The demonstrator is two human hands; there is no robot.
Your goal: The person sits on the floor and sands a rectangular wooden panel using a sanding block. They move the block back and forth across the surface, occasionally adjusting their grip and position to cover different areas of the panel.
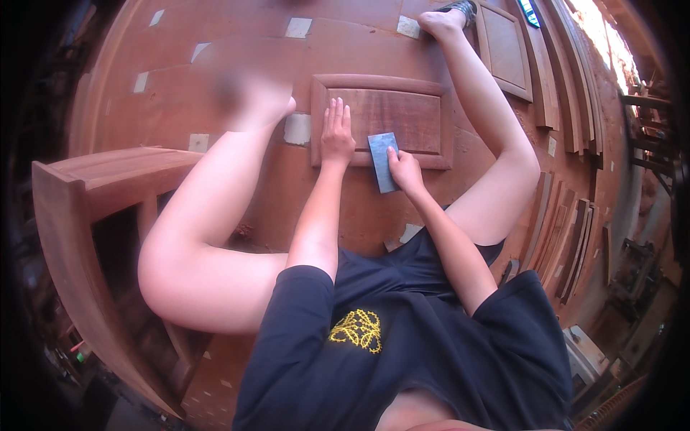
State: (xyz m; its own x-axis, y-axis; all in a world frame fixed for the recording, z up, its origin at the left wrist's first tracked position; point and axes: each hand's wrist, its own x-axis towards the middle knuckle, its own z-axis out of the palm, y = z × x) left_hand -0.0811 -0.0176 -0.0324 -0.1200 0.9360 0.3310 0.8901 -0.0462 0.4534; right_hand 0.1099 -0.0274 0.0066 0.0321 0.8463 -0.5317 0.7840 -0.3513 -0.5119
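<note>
A reddish-brown framed wooden panel (402, 111) lies flat between my legs. My left hand (336, 136) rests on its left part with the fingers stretched out, close together. At the panel's near edge, my right hand (407, 172) grips a blue-grey rectangular sheet that looks like sandpaper (381, 159). My thumb lies on top of the sheet; the other fingers are mostly hidden. The sheet's far end overlaps the panel's near frame rail, and its near end sticks out toward me.
A curved wooden furniture frame (68, 215) stands by my left leg. Another framed panel (507, 54) lies at the far right, beside long boards (568, 79). Shorter wood strips (557, 237) lie right of my right leg. Pale paper scraps (298, 29) dot the brown surface.
</note>
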